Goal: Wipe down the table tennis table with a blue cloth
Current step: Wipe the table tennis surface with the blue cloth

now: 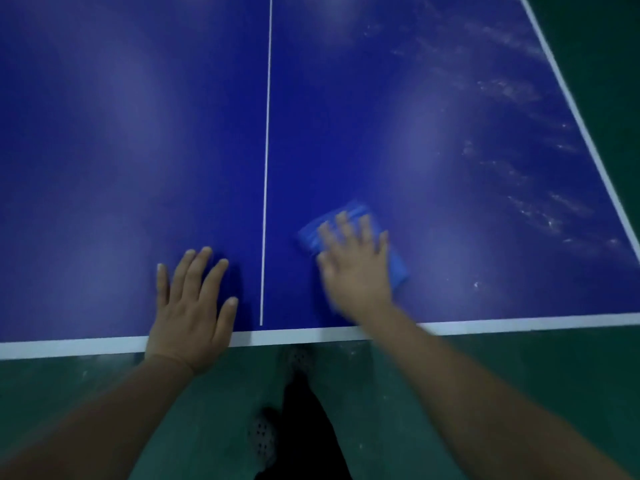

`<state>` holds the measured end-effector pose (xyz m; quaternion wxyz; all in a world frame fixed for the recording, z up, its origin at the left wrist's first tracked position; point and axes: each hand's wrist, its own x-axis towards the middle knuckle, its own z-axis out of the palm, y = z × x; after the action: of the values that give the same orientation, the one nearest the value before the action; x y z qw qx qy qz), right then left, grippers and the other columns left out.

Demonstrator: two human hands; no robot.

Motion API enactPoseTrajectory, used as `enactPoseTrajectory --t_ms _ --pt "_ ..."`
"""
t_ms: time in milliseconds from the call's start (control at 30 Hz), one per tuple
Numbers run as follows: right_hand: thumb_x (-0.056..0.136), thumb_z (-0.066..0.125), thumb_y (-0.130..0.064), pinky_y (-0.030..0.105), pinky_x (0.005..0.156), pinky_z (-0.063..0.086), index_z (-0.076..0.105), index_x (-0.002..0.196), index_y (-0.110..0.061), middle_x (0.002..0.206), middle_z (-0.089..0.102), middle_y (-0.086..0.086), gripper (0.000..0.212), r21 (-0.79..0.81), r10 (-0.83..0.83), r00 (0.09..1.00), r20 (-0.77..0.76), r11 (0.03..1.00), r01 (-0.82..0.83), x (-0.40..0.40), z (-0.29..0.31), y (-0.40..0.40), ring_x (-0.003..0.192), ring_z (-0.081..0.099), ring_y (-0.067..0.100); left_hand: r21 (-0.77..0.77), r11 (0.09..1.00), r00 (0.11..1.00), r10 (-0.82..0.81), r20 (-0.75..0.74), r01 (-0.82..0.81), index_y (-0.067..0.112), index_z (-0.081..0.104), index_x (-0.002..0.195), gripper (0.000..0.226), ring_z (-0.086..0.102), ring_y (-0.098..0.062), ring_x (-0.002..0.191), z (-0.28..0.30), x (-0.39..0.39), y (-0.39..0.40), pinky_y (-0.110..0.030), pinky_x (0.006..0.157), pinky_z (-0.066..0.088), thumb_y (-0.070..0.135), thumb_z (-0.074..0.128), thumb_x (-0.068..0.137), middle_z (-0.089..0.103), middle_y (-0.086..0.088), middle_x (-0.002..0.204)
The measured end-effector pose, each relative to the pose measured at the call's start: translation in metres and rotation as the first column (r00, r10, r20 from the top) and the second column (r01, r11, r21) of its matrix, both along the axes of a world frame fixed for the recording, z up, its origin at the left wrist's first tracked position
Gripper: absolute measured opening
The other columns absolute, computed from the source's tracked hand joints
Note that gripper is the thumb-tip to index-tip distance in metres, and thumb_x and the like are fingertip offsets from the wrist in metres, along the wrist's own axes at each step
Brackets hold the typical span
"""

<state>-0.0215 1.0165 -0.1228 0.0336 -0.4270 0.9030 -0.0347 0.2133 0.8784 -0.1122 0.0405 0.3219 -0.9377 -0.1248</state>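
The blue table tennis table (131, 140) fills the upper view, with a white centre line (266, 161) and a white near edge line (311, 336). A folded blue cloth (349, 216) lies on the right half close to the near edge. My right hand (356, 268) presses flat on the cloth with straight, spread fingers and looks motion-blurred. My left hand (194, 303) rests flat on the table left of the centre line, palm at the near edge. White dusty streaks (540, 202) cover the right part of the table.
The table's right side line (581, 129) runs diagonally, with green floor (606, 64) beyond it. Green floor (519, 358) also lies below the near edge. My dark trouser leg (304, 427) and perforated shoes (261, 438) show under the table edge.
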Motion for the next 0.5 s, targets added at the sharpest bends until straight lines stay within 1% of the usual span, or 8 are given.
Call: enactPoseTrajectory --t_ms 67,133,233,333,400,433,467,500 --pt "0.099 0.032 -0.049 0.06 0.118 0.015 0.038 0.149 -0.037 0.16 0.031 -0.004 0.052 -0.001 0.213 0.977 0.031 0.977 -0.213 0.044 -0.002 0.031 0.149 0.022 0.032 -0.023 1.0 1.0 0.017 -0.007 -0.017 0.004 0.041 0.144 0.063 0.018 -0.034 0.148 -0.004 0.0 0.0 -0.056 0.121 0.0 0.044 0.028 0.096 0.029 -0.018 0.155" --pt "0.096 0.038 -0.046 0.062 0.115 0.022 0.047 0.145 -0.034 0.157 0.038 -0.001 0.052 -0.007 0.184 0.983 0.028 0.983 -0.183 0.029 -0.004 0.071 0.146 0.03 0.034 -0.029 1.0 1.0 0.012 -0.007 -0.012 0.004 0.042 0.143 0.063 0.019 -0.036 0.147 -0.006 0.0 -0.001 -0.056 0.121 0.0 0.043 0.029 0.096 0.029 -0.019 0.154" --pt "0.1 0.04 -0.038 0.062 0.115 0.022 0.042 0.15 -0.028 0.161 0.03 0.005 0.051 0.068 -0.237 0.971 -0.014 0.969 0.238 -0.039 0.003 0.13 0.148 0.024 0.037 -0.033 0.999 1.0 -0.015 0.013 0.016 0.004 0.044 0.141 0.062 0.022 -0.037 0.145 -0.005 -0.001 0.002 -0.058 0.12 0.003 0.043 0.03 0.095 0.032 -0.018 0.152" --pt "0.105 0.031 -0.044 0.06 0.119 0.006 0.022 0.157 -0.032 0.167 0.009 -0.001 0.054 0.113 -0.681 0.729 0.061 0.731 0.673 -0.089 0.014 0.162 0.152 0.005 0.031 -0.055 0.997 0.998 -0.049 0.033 0.05 0.003 0.05 0.137 0.059 0.028 -0.038 0.143 -0.006 -0.002 0.003 -0.061 0.119 0.01 0.041 0.03 0.095 0.038 -0.019 0.149" --pt "0.105 0.025 -0.047 0.062 0.119 0.001 0.017 0.158 -0.033 0.167 0.005 0.0 0.056 0.082 -0.836 0.538 0.105 0.547 0.833 -0.09 0.015 0.141 0.152 0.001 0.033 -0.053 0.997 0.998 -0.048 0.048 0.051 0.003 0.053 0.134 0.058 0.031 -0.039 0.141 -0.006 -0.001 0.003 -0.06 0.118 0.012 0.04 0.03 0.095 0.041 -0.019 0.147" --pt "0.105 0.025 -0.047 0.063 0.118 0.001 0.017 0.158 -0.032 0.167 0.005 0.001 0.056 0.065 -0.861 0.497 0.11 0.505 0.861 -0.081 0.014 0.119 0.152 0.0 0.035 -0.046 0.998 0.998 -0.045 0.051 0.047 0.003 0.053 0.133 0.058 0.032 -0.039 0.14 -0.006 -0.001 0.002 -0.06 0.118 0.013 0.04 0.029 0.095 0.042 -0.019 0.146" --pt "0.105 0.026 -0.046 0.063 0.117 0.002 0.018 0.158 -0.032 0.167 0.006 0.002 0.056 0.041 -0.841 0.531 0.104 0.537 0.842 -0.066 0.013 0.093 0.152 0.002 0.036 -0.036 0.998 0.998 -0.041 0.051 0.043 0.003 0.054 0.133 0.058 0.033 -0.039 0.139 -0.005 -0.001 0.003 -0.059 0.118 0.013 0.04 0.029 0.095 0.043 -0.019 0.145" --pt "0.104 0.027 -0.046 0.063 0.116 0.004 0.02 0.158 -0.032 0.167 0.009 0.002 0.055 0.012 -0.773 0.629 0.087 0.632 0.775 -0.044 0.01 0.067 0.152 0.004 0.036 -0.028 0.999 0.998 -0.04 0.052 0.041 0.003 0.054 0.133 0.058 0.034 -0.039 0.138 -0.004 -0.002 0.002 -0.059 0.118 0.013 0.04 0.029 0.095 0.044 -0.019 0.145"
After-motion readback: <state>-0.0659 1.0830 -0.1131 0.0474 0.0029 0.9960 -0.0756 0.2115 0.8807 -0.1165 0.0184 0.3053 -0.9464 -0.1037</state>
